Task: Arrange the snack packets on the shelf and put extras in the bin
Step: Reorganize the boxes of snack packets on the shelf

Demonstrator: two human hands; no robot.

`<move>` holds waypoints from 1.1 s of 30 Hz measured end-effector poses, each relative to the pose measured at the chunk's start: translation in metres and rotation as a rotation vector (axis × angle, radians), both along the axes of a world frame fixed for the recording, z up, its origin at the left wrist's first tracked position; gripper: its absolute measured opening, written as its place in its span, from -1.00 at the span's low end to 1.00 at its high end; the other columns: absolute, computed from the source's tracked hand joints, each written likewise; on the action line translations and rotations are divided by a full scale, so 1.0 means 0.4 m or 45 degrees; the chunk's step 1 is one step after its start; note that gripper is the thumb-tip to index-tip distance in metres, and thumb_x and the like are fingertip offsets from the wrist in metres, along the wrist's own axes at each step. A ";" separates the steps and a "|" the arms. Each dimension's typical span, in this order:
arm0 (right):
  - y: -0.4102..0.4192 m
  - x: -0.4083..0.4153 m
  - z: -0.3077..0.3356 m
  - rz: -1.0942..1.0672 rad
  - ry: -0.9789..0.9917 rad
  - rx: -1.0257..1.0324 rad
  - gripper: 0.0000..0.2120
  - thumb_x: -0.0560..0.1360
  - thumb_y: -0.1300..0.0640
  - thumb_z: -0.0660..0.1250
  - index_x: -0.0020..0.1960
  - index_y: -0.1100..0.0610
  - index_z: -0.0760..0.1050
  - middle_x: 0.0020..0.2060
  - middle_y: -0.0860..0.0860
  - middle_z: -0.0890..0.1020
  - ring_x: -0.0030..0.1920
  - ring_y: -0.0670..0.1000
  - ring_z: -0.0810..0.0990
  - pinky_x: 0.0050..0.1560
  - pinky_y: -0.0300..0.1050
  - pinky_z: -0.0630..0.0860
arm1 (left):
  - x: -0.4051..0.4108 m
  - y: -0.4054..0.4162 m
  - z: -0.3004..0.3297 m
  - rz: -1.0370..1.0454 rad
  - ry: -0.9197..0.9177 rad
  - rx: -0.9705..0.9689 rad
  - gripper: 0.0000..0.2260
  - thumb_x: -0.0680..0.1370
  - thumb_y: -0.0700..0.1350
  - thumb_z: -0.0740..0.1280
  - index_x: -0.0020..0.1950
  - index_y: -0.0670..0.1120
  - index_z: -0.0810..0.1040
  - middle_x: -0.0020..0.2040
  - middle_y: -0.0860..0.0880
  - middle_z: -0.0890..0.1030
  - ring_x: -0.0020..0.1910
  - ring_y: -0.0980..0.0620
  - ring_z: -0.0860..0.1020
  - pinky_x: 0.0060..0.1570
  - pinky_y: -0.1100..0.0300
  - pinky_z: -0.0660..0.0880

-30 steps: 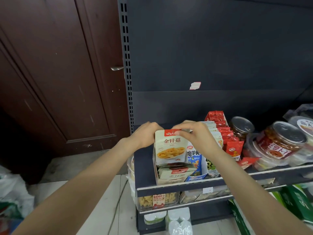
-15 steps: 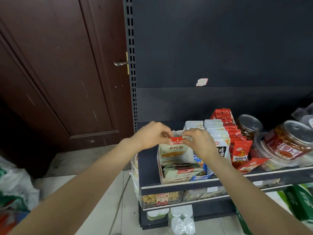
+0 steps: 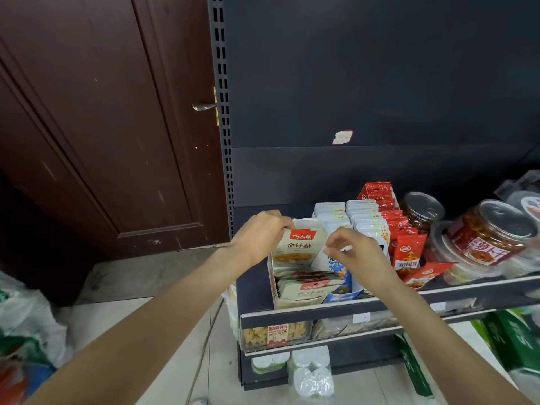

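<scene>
box (image 3: 295,302) sits at the shelf's (image 3: 409,299) left end, packets (image 3: 302,249) standing in it, jars (image 3: 491,238) off to the right

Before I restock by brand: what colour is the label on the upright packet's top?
Red, with white characters, on the cream upright packet; head view.

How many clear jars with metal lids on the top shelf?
2 clearly: a small dark jar at the back beside the red packets, and a bigger red-labelled jar toward the right edge. More containers at the far right are cropped, so there may be others.
</scene>
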State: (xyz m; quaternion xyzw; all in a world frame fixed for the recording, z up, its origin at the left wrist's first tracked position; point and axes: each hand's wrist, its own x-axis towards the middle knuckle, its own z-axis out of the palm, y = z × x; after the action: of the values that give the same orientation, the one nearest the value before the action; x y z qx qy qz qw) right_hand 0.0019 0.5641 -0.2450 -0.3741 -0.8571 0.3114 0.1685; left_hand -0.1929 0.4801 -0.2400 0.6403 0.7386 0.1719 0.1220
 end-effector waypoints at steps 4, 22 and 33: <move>-0.016 0.025 0.000 0.142 -0.099 -0.184 -0.88 0.47 0.16 0.39 -0.05 -0.03 0.58 -0.12 -0.13 0.65 -0.04 -0.16 0.59 0.02 -0.29 0.49 | 0.003 -0.009 0.005 0.014 -0.081 -0.002 -0.73 0.60 -0.21 0.19 0.20 -0.02 0.60 0.07 -0.08 0.60 0.04 -0.08 0.56 0.09 0.02 0.49; -0.049 0.044 0.022 0.326 -0.363 -0.204 -0.70 0.48 0.14 0.38 0.21 0.00 0.56 0.16 -0.10 0.60 0.16 -0.11 0.54 0.15 -0.26 0.46 | 0.024 -0.044 -0.003 0.110 -0.272 0.093 -0.77 0.56 -0.27 0.28 0.15 -0.09 0.63 0.14 -0.05 0.63 0.11 0.05 0.56 0.18 0.18 0.48; -0.047 0.034 0.014 0.245 -0.247 -0.217 -0.78 0.51 0.24 0.33 0.11 0.08 0.62 0.07 -0.01 0.66 0.10 -0.05 0.58 0.14 -0.06 0.54 | 0.009 -0.033 -0.010 0.098 -0.299 0.097 -0.78 0.55 -0.27 0.30 0.14 -0.10 0.63 0.15 -0.04 0.63 0.14 0.04 0.56 0.19 0.17 0.49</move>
State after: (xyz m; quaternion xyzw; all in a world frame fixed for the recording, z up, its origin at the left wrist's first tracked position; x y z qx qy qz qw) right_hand 0.0154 0.5454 -0.2394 -0.3317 -0.8718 0.3599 0.0221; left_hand -0.1893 0.4670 -0.2439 0.5911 0.7363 0.2782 0.1763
